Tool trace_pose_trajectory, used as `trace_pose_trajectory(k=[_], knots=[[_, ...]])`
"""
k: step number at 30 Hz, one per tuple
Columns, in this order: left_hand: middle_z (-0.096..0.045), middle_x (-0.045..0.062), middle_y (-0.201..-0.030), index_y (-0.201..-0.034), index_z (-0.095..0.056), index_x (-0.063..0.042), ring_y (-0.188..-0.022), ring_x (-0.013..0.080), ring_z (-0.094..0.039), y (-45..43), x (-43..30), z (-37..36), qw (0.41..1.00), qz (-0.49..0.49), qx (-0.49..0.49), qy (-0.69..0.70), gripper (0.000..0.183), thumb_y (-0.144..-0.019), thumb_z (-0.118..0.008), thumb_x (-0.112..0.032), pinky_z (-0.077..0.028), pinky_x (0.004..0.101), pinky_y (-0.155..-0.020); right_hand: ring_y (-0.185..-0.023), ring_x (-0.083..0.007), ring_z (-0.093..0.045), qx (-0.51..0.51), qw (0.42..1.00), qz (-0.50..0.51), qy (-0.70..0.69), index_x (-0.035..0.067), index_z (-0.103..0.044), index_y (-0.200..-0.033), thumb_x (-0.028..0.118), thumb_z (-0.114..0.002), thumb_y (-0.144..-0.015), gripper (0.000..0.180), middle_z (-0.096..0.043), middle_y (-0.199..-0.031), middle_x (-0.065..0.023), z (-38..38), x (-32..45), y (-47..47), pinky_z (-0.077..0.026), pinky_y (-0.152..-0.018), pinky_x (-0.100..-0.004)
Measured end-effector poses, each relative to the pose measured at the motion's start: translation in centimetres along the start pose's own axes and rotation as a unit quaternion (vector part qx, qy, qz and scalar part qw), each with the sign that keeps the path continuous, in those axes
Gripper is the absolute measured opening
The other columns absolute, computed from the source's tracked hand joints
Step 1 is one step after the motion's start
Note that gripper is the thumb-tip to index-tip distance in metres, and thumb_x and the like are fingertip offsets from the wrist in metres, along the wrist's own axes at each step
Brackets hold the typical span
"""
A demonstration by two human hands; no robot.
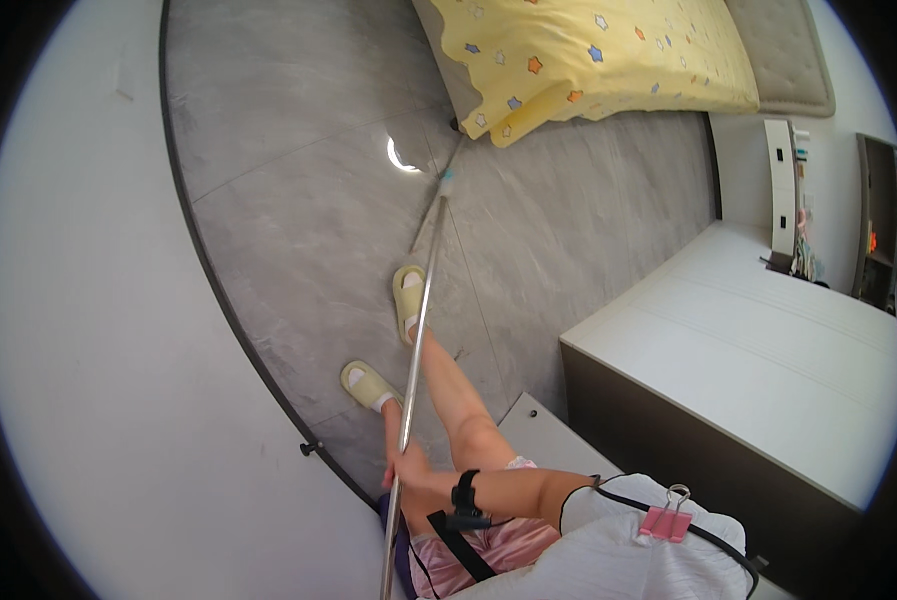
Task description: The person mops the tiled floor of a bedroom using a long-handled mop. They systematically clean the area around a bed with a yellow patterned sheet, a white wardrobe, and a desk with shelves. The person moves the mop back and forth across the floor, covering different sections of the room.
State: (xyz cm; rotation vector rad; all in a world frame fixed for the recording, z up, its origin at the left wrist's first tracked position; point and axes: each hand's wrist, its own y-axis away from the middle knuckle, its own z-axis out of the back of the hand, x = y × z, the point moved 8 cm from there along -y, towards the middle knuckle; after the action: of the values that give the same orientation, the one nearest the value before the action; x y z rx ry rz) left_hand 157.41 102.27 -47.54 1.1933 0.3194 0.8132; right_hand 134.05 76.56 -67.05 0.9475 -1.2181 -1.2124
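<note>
My right hand (409,466) is wrapped around the metal pole (423,330) of a long floor mop, low in the view and slightly blurred. From there the pole slants away past my feet to a white and teal joint (446,182). A thin, wide mop head (423,227) lies on the grey tiled floor (306,247), its far end close to the bed corner. The pole's near end runs out at the bottom edge. My left hand is out of view. Both feet wear pale green slippers (407,300), left of the pole.
A bed with a yellow star-patterned cover (568,67) stands ahead. On the right is a white-topped cabinet (733,337), with a pale panel (546,431) beside it. A white wall (118,300) with dark skirting (215,277) and a black doorstop (309,448) borders the left.
</note>
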Motion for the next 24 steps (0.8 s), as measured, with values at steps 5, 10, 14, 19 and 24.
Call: trace_pose_trajectory(k=[5,10,14,19,24], knots=[[-0.058,0.02,-0.066,-0.079,-0.055,-0.003,-0.062,0.0419,-0.058,1.7,1.7,-3.6,0.998,0.045,0.037,0.029,0.025,-0.073,-0.067,-0.024,-0.045,0.0496,-0.056,-0.057,-0.0326,-0.064,0.058,0.971,-0.232,-0.006,-0.008,-0.045,-0.109,0.021,-0.048,-0.092,0.034,-0.059,-0.068,-0.0162,-3.6,-5.0,4.5,-0.056,-0.05,-0.0427],[-0.059,0.021,-0.07,-0.086,-0.055,-0.002,-0.065,0.0418,-0.059,1.9,0.0,-4.9,0.995,0.065,0.049,0.062,0.028,-0.076,-0.067,-0.025,-0.045,0.0492,-0.057,-0.067,-0.0289,-0.067,0.129,0.961,-0.239,0.049,-0.008,-0.042,-0.116,0.025,-0.046,-0.096,0.039,-0.063,-0.075,-0.0154,-4.0,-5.1,4.0,-0.056,-0.059,-0.0409],[-0.059,0.021,-0.073,-0.091,-0.055,-0.001,-0.067,0.0417,-0.059,1.8,-2.5,-4.2,0.993,0.067,0.046,0.084,0.03,-0.079,-0.067,-0.026,-0.046,0.0488,-0.058,-0.069,-0.0235,-0.066,0.235,0.915,-0.296,0.138,-0.009,-0.037,-0.122,0.025,-0.041,-0.099,0.041,-0.065,-0.081,-0.0146,-4.4,-5.5,6.2,-0.054,-0.063,-0.0338],[-0.06,0.022,-0.077,-0.098,-0.055,-0.001,-0.069,0.0415,-0.06,0.1,-6.4,-0.4,0.99,0.039,-0.025,0.131,0.034,-0.082,-0.067,-0.027,-0.046,0.0483,-0.06,-0.058,-0.0225,-0.063,0.218,0.903,-0.148,0.338,-0.006,-0.054,-0.104,0.03,-0.042,-0.099,0.038,-0.065,-0.068,-0.0084,-6.6,2.4,3.2,-0.051,-0.059,-0.0308],[-0.061,0.023,-0.081,-0.105,-0.055,0.0,-0.072,0.0414,-0.06,-8.1,-16.8,9.1,0.951,-0.129,-0.205,0.194,0.037,-0.084,-0.067,-0.028,-0.046,0.0479,-0.061,-0.043,-0.0197,-0.056,0.094,0.986,0.136,0.006,0.001,-0.046,-0.073,0.027,-0.048,-0.097,0.035,-0.052,-0.05,-0.0087,-10.4,22.9,-10.2,-0.05,-0.043,-0.0377]])
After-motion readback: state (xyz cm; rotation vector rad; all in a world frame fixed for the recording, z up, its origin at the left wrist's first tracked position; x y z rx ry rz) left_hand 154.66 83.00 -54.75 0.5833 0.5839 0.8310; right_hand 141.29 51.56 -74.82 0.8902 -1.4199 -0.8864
